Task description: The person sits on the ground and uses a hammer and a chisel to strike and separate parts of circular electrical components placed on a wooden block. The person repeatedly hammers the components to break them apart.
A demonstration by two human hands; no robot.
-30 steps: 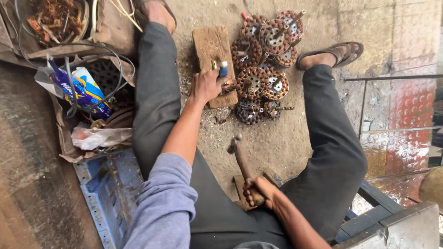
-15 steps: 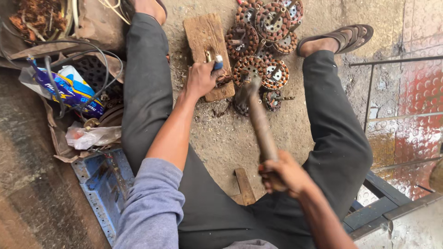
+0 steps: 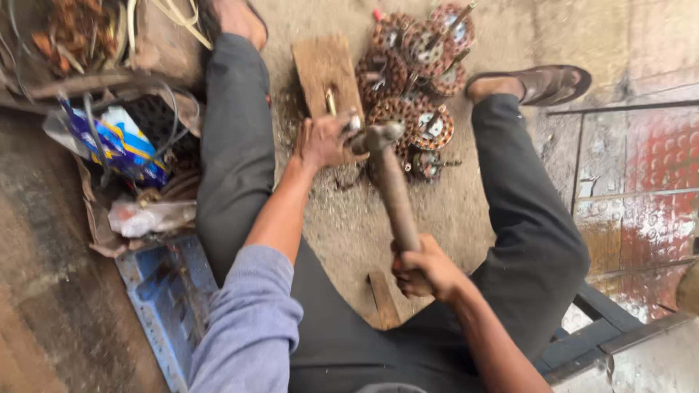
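Note:
I sit on the ground with my legs spread around a wooden block [image 3: 325,70]. My left hand [image 3: 324,140] rests on the near end of the block and grips a small metal tool, of which only the tip shows. My right hand [image 3: 424,266] is closed around the wooden handle of a hammer [image 3: 393,191]. The hammer's metal head is down at my left hand's fingers. Just beyond lies a pile of round copper-wound motor parts [image 3: 413,80].
At left sits a heap of scrap wire and plastic bags [image 3: 124,145], with a blue crate [image 3: 164,298] nearer me. A short wooden strip [image 3: 382,300] lies between my legs. My sandalled foot [image 3: 535,84] is at right, next to a tiled wall.
My right hand lifted the hammer from near my lap and swung it forward; its head is now down at my left hand on the block. The view has shifted slightly.

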